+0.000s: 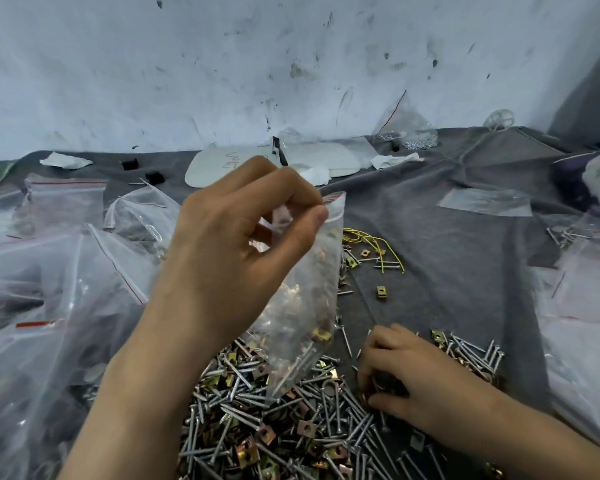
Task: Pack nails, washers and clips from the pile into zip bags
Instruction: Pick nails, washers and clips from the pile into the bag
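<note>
Small clear zip bag with red seal strip [309,306] — raised over the near centre, partly filled with brass clips and nails, its top edge pinched in the grip of the left hand [229,244]. Right hand [406,372] — low at near right, fingers curled onto the pile of steel nails and brass square clips [274,420]; whether its grip holds anything cannot be told. Grey cloth-covered surface [447,237]. Filled clear bags [49,271] heaped at left.
</note>
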### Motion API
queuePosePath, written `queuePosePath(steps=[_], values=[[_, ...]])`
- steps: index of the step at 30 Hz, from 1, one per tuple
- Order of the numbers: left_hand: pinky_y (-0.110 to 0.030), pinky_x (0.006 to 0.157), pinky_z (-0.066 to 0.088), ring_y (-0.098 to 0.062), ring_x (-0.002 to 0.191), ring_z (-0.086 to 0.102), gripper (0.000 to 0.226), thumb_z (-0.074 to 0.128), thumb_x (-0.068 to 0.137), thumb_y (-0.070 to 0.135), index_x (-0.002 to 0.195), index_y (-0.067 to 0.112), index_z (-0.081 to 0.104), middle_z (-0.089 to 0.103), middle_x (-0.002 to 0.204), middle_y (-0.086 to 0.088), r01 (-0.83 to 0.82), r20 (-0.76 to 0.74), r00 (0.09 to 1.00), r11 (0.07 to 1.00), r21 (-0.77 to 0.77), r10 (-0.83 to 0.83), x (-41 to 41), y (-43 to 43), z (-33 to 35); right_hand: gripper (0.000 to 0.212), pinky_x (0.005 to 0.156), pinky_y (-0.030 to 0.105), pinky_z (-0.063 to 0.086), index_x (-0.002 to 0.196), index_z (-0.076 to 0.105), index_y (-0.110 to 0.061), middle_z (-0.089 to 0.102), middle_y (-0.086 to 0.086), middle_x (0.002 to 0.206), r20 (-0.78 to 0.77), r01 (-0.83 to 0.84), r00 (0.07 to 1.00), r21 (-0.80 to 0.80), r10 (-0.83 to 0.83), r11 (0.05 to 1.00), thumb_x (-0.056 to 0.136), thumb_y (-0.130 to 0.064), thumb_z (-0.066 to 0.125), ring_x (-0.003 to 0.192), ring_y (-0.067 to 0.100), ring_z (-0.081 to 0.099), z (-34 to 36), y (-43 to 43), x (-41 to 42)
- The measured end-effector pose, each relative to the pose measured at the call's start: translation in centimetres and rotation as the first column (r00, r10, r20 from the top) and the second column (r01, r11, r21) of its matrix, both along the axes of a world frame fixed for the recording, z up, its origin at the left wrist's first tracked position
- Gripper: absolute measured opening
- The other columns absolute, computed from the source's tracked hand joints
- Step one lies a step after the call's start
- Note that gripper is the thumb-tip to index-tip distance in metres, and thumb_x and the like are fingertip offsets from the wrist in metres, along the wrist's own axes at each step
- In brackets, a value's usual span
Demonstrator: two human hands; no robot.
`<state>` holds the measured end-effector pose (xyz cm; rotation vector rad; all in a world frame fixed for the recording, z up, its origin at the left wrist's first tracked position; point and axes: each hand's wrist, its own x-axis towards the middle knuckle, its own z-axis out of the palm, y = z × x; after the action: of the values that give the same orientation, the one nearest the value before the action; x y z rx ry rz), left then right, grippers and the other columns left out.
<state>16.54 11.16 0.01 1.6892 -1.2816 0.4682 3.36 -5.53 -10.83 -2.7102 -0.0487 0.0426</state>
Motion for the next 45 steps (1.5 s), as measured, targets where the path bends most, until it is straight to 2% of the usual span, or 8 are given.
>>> queuePosePath(steps=[5,10,13,18,25,33,38,45], values=[[-0.005,0.067,0.042,-0.007,0.077,0.058,0.009,0.066,0.089,0.016,0.084,0.012,0.072,0.060,0.085,0.005,-0.031,0.093,0.995,0.998,0.052,0.027,0.1,-0.2,-0.1,0.025,0.081,0.010,0.034,0.079,0.043,-0.038,0.045,-0.024,0.083,0.018,-0.056,0.998,0.015,0.056,0.998,0.082,-0.025,0.065,0.089,-0.009,0.041,0.2,-0.4,-0.2],[-0.007,0.071,0.047,-0.002,0.081,0.058,0.011,0.062,0.090,0.017,0.087,0.012,0.071,0.056,0.090,0.011,0.030,0.016,0.999,0.996,0.086,-0.031,0.3,-0.5,-0.6,0.017,0.066,0.009,0.043,0.084,0.061,-0.032,0.064,-0.016,0.081,0.209,-0.002,0.975,0.350,-0.076,0.937,0.079,-0.019,0.072,0.072,-0.002,0.058,4.1,-0.7,-0.7],[-0.007,0.074,0.048,-0.001,0.088,0.058,0.010,0.060,0.091,0.016,0.088,0.013,0.069,0.055,0.094,0.011,0.068,-0.018,0.998,0.992,0.103,-0.067,0.2,-0.7,-0.7,0.015,0.074,0.013,0.050,0.093,0.067,-0.033,0.070,-0.011,0.089,0.479,-0.091,0.854,0.522,-0.203,0.848,0.079,-0.027,0.067,0.079,0.005,0.065,7.9,-1.0,-0.9],[-0.029,0.075,0.051,-0.009,0.089,0.058,0.011,0.060,0.093,0.019,0.091,0.013,0.069,0.057,0.097,0.002,0.102,0.068,0.991,0.983,0.154,-0.113,-0.6,-1.1,-0.7,0.021,0.072,0.022,0.048,0.093,0.067,-0.039,0.070,-0.011,0.087,0.747,0.002,0.607,0.339,-0.271,0.941,0.085,-0.020,0.068,0.077,0.011,0.061,12.2,-1.2,0.2],[-0.040,0.075,0.053,-0.016,0.093,0.061,0.016,0.056,0.094,0.023,0.091,0.013,0.067,0.057,0.100,-0.001,0.160,0.031,0.986,0.982,0.096,-0.164,-1.1,-1.3,-0.7,0.021,0.080,0.017,0.046,0.096,0.067,-0.037,0.066,-0.025,0.089,0.704,0.054,0.693,0.164,-0.155,0.985,0.079,-0.024,0.070,0.090,0.003,0.062,12.2,-0.7,0.7],[-0.043,0.073,0.055,-0.015,0.090,0.061,0.008,0.059,0.093,0.015,0.089,0.011,0.065,0.058,0.097,0.000,0.113,-0.009,0.994,0.993,0.036,-0.112,-0.7,-1.2,-0.8,0.015,0.071,0.017,0.051,0.085,0.069,-0.029,0.071,-0.009,0.085,0.675,0.051,0.634,0.450,-0.377,0.892,0.085,-0.014,0.066,0.075,0.006,0.065,10.6,-2.4,1.2],[-0.013,0.072,0.051,0.003,0.089,0.058,0.006,0.060,0.092,0.012,0.091,0.013,0.065,0.058,0.094,0.001,-0.023,0.018,1.000,0.998,-0.065,0.024,-0.1,-0.8,-0.5,0.024,0.071,0.013,0.047,0.079,0.067,-0.031,0.069,-0.011,0.077,0.387,0.294,0.774,0.482,-0.501,0.825,0.084,-0.007,0.067,0.074,0.005,0.064,7.1,-3.5,2.5],[-0.001,0.071,0.044,0.012,0.089,0.055,0.012,0.063,0.092,0.009,0.090,0.020,0.060,0.053,0.091,0.014,-0.117,-0.069,0.992,0.980,-0.161,0.107,1.2,-0.4,-1.0,0.022,0.081,0.019,0.044,0.101,0.072,-0.023,0.066,-0.011,0.093,0.151,0.114,0.980,0.111,-0.131,0.987,0.086,-0.010,0.065,0.090,0.001,0.058,1.8,-0.2,3.7]])
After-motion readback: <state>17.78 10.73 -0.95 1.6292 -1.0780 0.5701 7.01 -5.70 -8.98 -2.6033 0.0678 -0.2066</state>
